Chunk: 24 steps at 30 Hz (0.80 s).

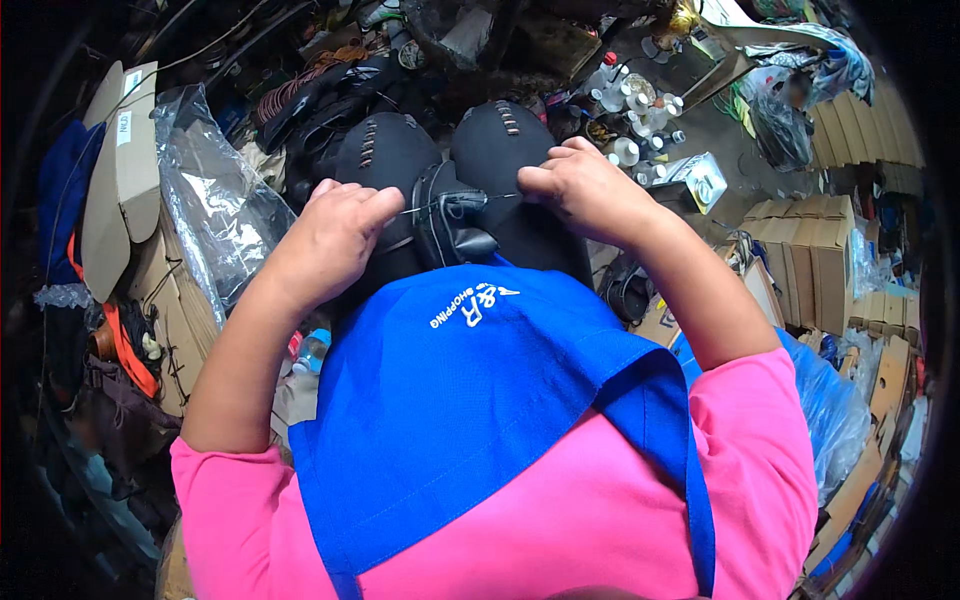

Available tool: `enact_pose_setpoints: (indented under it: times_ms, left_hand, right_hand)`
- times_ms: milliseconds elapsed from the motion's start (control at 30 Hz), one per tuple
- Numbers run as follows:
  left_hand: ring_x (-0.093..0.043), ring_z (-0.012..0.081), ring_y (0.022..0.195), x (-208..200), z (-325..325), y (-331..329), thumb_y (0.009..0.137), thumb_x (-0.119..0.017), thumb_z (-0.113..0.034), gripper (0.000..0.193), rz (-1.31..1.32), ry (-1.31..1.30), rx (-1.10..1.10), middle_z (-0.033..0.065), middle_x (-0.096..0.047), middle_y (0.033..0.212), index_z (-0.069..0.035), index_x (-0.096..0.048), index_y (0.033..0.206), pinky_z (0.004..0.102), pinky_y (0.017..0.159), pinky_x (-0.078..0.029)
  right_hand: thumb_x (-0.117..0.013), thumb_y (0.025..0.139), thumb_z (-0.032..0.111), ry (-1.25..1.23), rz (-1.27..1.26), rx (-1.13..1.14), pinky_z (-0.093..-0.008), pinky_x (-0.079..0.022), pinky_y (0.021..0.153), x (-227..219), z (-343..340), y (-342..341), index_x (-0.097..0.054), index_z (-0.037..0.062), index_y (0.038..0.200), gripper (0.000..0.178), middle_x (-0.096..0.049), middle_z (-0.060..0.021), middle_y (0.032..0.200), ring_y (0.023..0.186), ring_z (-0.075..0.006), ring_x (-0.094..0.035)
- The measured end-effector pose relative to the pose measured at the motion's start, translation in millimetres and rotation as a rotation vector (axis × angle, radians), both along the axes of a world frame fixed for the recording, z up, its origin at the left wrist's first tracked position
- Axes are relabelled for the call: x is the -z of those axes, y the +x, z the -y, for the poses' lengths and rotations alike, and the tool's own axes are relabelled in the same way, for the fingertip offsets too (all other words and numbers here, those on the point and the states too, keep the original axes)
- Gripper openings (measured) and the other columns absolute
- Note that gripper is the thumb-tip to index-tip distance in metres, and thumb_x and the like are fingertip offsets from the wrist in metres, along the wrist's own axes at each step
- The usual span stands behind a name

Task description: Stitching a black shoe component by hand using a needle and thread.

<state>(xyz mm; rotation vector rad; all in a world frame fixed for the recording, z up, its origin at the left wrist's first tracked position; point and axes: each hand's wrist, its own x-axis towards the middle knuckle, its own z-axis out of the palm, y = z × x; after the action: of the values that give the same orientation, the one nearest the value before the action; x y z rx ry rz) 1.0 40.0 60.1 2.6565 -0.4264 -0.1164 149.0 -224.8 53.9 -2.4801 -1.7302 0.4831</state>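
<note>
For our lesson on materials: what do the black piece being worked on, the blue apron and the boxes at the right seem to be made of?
Black piece: probably matte leather or imitation leather, with raised seams.
Blue apron: woven cloth; fine weave and stitched hems show.
Boxes: brown cardboard, dull, with folded flaps.
Left hand and right hand pinch a thin thread or wire; which one is unclear.

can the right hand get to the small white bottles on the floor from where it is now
Probably not at once: the right hand is pinching a thread at the black shoe piece, and the white bottles lie beyond the knees.

Head camera looks steeply down, close over the lap.
</note>
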Motion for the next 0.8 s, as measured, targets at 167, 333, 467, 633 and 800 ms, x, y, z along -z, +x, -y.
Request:
enact_pose_setpoints:
  times_ms: [167, 333, 467, 633, 800]
  left_hand:
    - [-0.056, 0.0315, 0.082, 1, -16, -10, 0.080, -0.053, 0.002, 0.012, 0.056, -0.008, -0.040, 0.0123, -0.057, 0.078, -0.005, -0.051, 0.090, 0.0395, 0.074, -0.041]
    - [-0.059, 0.0270, 0.072, -1, -19, -16, 0.083, -0.059, -0.002, 0.006, 0.002, -0.261, -0.328, 0.0113, -0.061, 0.076, -0.004, -0.055, 0.087, 0.0355, 0.065, -0.043]
    - [-0.052, 0.0134, 0.068, 0, 6, 9, 0.091, -0.059, -0.009, 0.006, -0.032, -0.874, -0.453, 0.0003, -0.056, 0.077, -0.003, -0.058, 0.088, 0.0281, 0.066, -0.042]
    - [-0.051, 0.0121, 0.062, -11, 55, 34, 0.096, -0.054, -0.026, 0.015, -0.214, -1.950, -0.542, 0.0022, -0.056, 0.076, -0.011, -0.051, 0.093, 0.0266, 0.065, -0.041]
    - [-0.033, 0.0082, 0.049, 26, 31, 33, 0.099, -0.049, -0.028, 0.018, -0.220, -1.880, -0.371, -0.0019, -0.038, 0.062, -0.014, -0.047, 0.088, 0.0251, 0.054, -0.032]
  right_hand:
    - [-0.058, 0.080, 0.011, 0.171, -0.025, 0.044, -0.0394, -0.040, 0.084, -4, 13, 6, -0.056, 0.0131, 0.085, 0.007, -0.061, -0.0078, 0.076, 0.084, -0.0276, -0.058]
    - [-0.067, 0.082, 0.011, 0.413, -0.588, 0.480, -0.0275, -0.046, 0.069, -5, 8, 5, -0.066, 0.0084, 0.087, 0.007, -0.063, -0.0021, 0.073, 0.071, -0.0097, -0.058]
    - [-0.070, 0.083, 0.014, 0.814, -1.181, 0.732, -0.0246, -0.048, 0.077, 3, -13, -2, -0.066, 0.0017, 0.093, 0.016, -0.065, -0.0027, 0.085, 0.081, -0.0109, -0.061]
    - [-0.057, 0.094, 0.032, 1.136, -1.789, 0.817, -0.0374, -0.050, 0.076, 6, -55, -26, -0.054, 0.0124, 0.090, 0.020, -0.059, -0.0033, 0.074, 0.071, -0.0154, -0.059]
    - [-0.056, 0.095, 0.030, 1.046, -1.865, 0.714, -0.0256, -0.035, 0.055, 24, -49, -20, -0.049, 0.0128, 0.082, 0.023, -0.036, 0.0038, 0.062, 0.054, -0.0076, -0.030]
